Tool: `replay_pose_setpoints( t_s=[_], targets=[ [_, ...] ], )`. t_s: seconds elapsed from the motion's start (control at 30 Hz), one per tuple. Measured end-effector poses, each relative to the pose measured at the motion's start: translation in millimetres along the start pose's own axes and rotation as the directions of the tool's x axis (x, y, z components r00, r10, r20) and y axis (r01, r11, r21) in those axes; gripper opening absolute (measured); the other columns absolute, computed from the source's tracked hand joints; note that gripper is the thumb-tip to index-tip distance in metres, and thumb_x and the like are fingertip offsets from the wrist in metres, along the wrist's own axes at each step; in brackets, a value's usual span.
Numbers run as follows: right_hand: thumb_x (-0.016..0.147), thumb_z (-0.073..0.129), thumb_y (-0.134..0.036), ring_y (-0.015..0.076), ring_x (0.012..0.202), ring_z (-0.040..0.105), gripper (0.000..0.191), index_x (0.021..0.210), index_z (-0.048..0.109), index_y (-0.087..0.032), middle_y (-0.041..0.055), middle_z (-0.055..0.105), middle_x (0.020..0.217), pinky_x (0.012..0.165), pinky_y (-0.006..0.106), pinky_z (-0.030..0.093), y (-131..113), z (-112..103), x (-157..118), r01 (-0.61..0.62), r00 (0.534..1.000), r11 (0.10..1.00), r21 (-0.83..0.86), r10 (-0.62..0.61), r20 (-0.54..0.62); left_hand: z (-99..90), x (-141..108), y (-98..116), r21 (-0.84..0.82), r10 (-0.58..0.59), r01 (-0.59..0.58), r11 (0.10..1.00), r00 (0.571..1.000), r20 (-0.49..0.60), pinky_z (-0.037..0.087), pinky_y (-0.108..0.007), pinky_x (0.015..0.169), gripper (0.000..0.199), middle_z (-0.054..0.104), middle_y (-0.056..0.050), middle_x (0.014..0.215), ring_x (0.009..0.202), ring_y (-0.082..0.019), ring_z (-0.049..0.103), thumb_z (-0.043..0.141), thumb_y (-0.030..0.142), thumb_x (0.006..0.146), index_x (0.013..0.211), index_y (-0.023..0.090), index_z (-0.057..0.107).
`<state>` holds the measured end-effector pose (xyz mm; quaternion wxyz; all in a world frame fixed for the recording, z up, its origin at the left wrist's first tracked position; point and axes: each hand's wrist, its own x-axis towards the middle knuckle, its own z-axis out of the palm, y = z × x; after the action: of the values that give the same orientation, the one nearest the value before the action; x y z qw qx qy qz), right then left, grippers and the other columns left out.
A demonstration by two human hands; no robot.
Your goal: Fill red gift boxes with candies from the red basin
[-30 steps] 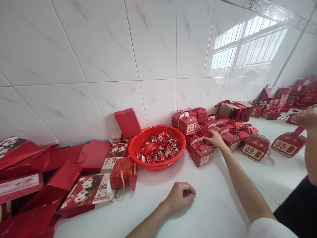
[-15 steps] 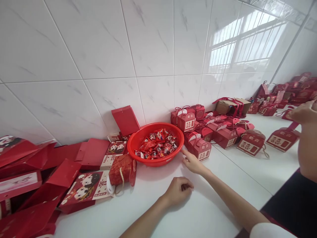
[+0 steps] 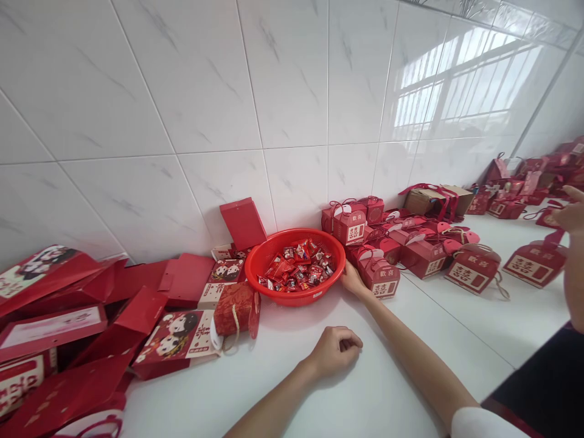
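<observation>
A round red plastic basket point(image 3: 314, 298) stands against the tiled wall, holding many small candies point(image 3: 298, 267) in red wrappers. My right hand point(image 3: 353, 280) is at the basket's right side, its fingers against the rim and partly hidden behind it. Nearer to me, my left hand point(image 3: 336, 353) rests on the white tabletop, fingers curled in with nothing visible in them. A red carton point(image 3: 378, 274) with a white label and a cord sits just beyond my right hand. Left of the basket lies a patterned red box point(image 3: 233, 309) with a rope handle.
Flat and unfolded red cartons point(image 3: 91, 304) are heaped on the left. Several handled gift boxes point(image 3: 422, 252) crowd the right, with a brown cardboard box point(image 3: 429, 199) behind them. At the right edge, another person's hand point(image 3: 572, 210) is by a red box point(image 3: 536, 263).
My right hand has moved up to the basket's rim from just short of it. My left hand stays curled on the table. The view has shifted slightly left.
</observation>
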<state>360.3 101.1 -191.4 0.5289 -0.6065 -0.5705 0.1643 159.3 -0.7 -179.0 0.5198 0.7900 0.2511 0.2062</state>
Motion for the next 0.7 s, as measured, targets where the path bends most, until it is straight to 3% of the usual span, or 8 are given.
replay_pose_setpoints(
  t_s=[0.43,0.57,0.7],
  targets=[
    [0.074,0.057,-0.019,0.0281,0.118,0.064,0.046,0.119,0.064,-0.021,0.0095,0.069,0.126,0.101,0.045,0.051,0,-17,-13,0.060,0.983,0.996,0.059,-0.069,0.169,-4.3,-7,11,0.006,-0.023,0.023,1.000,0.999,0.046,0.051,-0.026,0.073,0.021,0.074,-0.006,0.089,0.076,-0.016,0.065,0.063,0.011,0.074,0.087,0.015,0.079],
    [0.074,0.058,-0.021,0.0269,0.116,0.065,0.048,0.121,0.062,-0.021,0.0091,0.069,0.125,0.099,0.043,0.052,2,-18,-14,0.051,0.986,0.997,0.065,-0.061,0.157,-12.8,-20,29,0.025,0.060,-0.064,0.998,0.990,0.132,0.052,-0.026,0.076,0.021,0.075,-0.007,0.093,0.081,-0.017,0.067,0.064,0.015,0.078,0.092,0.017,0.079],
    [0.073,0.057,-0.023,0.0276,0.109,0.067,0.044,0.117,0.062,-0.019,0.0110,0.070,0.120,0.097,0.044,0.052,2,-18,-15,0.026,0.990,0.997,0.066,-0.035,0.140,-35.5,-40,59,0.073,0.132,-0.149,0.986,0.970,0.202,0.053,-0.026,0.080,0.021,0.076,-0.008,0.097,0.085,-0.017,0.069,0.064,0.018,0.082,0.098,0.017,0.079]
  ],
)
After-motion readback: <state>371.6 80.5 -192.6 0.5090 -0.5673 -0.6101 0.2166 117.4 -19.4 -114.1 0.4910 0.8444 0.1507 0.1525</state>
